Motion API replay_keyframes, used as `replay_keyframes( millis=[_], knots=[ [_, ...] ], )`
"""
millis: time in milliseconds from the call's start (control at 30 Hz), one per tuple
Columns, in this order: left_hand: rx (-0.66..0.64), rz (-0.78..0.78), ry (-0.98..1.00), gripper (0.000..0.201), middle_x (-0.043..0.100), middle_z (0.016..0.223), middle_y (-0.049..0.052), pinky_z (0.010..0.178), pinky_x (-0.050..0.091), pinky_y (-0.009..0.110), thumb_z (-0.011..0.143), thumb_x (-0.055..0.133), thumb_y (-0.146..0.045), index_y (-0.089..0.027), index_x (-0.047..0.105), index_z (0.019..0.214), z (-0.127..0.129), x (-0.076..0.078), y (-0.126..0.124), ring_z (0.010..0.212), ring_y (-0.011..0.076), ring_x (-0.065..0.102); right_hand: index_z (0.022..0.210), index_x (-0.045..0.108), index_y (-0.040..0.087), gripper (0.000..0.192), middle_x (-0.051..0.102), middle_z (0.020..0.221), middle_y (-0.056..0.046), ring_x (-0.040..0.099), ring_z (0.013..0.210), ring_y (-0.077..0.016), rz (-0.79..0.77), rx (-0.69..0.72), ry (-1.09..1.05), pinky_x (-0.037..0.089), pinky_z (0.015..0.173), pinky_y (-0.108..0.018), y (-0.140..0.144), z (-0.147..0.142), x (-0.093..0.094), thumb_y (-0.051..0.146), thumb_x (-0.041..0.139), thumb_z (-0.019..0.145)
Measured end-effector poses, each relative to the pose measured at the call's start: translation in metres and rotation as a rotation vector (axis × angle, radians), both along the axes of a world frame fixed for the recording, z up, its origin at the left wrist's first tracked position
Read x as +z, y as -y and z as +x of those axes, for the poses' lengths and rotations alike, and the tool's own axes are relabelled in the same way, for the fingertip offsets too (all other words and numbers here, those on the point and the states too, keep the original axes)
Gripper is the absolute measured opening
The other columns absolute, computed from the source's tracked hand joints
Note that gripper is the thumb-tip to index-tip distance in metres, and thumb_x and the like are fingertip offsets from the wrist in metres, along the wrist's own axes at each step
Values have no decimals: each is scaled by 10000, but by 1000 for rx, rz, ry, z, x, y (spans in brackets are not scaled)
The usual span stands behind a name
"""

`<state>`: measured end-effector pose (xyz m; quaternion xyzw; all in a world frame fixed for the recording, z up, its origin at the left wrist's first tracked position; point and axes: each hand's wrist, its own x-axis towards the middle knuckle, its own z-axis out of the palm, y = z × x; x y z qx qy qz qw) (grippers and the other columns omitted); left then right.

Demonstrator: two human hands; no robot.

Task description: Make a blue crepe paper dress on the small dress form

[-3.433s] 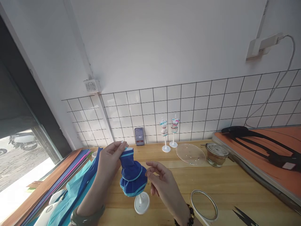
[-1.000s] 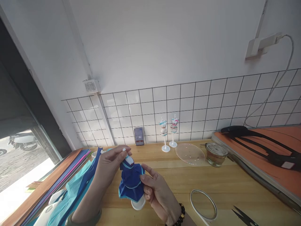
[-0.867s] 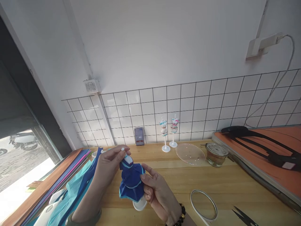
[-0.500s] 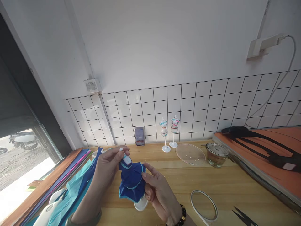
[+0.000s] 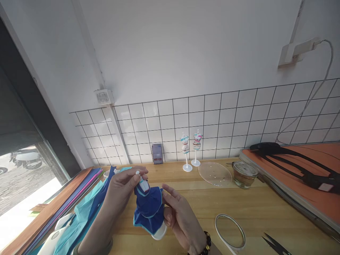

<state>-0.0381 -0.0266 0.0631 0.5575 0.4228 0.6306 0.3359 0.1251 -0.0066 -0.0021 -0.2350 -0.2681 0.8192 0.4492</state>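
Left hand (image 5: pixel 122 184): lower centre-left of the frame, fingertips pinched closed on the white neck knob at the top of a small white plastic mannequin stand dressed in a dark blue paper dress with light blue trim (image 5: pixel 148 209).
Right hand (image 5: pixel 178 216): lower centre, fingers curled around the dress's right side and the stand's round white base, gripping it.
Dress stand: tilted, lifted just above the light wooden table (image 5: pixel 265 209), between both hands.
Lower left: blue and turquoise paper sheets (image 5: pixel 87 209).
Back centre, by the tiled wall: two small dressed mannequin stands (image 5: pixel 191 150).
Right of them: clear round plastic lid (image 5: pixel 214 173), glass jar (image 5: pixel 244 174).
Lower right: white ring (image 5: pixel 230 231), black scissors (image 5: pixel 276 244).
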Motion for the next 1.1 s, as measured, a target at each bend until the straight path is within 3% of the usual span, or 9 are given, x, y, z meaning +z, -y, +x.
replay_keyframes(
  millis=[133,267,400,533,667,767,900,1033,1100],
  knots=[
    [-45,36,-78,94,670,715,38,584,471,270,773,675,-309,-248,738,741,3,5,4,834,230,618,1127,503,121,668,479,318,106,344,276,-47,36,17,68,262,319,-149,1,-1,-2,429,782,604],
    [-95,38,-166,158,664,715,50,732,473,325,777,665,-353,-244,736,687,3,13,7,968,267,575,1138,491,103,648,460,291,110,335,262,-50,75,26,134,246,306,-146,2,-2,-1,410,752,631],
    [-109,37,-174,149,668,689,47,788,464,354,770,671,-361,-249,738,698,1,17,11,953,266,581,1092,505,106,587,557,405,71,352,251,-37,122,25,197,213,284,-145,1,-2,-1,418,726,646],
    [-92,41,-103,137,663,638,46,725,477,332,737,704,-365,-243,745,688,1,18,14,930,268,588,1012,542,126,507,620,546,34,387,274,-30,209,-49,252,214,288,-151,-1,2,3,452,711,663],
    [-78,67,-29,145,663,596,28,824,463,368,684,748,-382,-238,753,666,3,21,16,876,251,605,896,604,140,467,554,524,59,441,375,-45,314,-183,266,298,357,-161,3,5,10,498,736,628],
    [-95,62,-41,145,665,586,23,888,443,396,683,750,-377,-234,756,660,3,23,17,862,244,612,918,638,149,422,643,690,-18,466,433,-58,481,-220,303,359,405,-186,10,6,10,520,662,719],
    [-56,38,19,145,659,578,27,823,481,362,655,770,-370,-226,754,662,4,22,14,885,251,615,1012,648,182,386,694,849,-81,434,394,-53,699,-170,416,339,356,-193,14,2,1,504,514,847],
    [64,-35,77,183,666,642,51,650,507,274,642,774,-367,-189,735,626,8,20,10,900,262,624,1030,652,183,402,709,870,-101,460,400,-64,691,-178,482,357,345,-189,10,3,-1,510,507,848],
    [106,-87,96,182,683,699,48,588,500,232,642,776,-352,-177,730,630,10,20,8,815,221,642,1060,635,180,425,703,943,-115,463,400,-54,655,-168,463,368,348,-184,8,6,2,522,513,840]
  ],
)
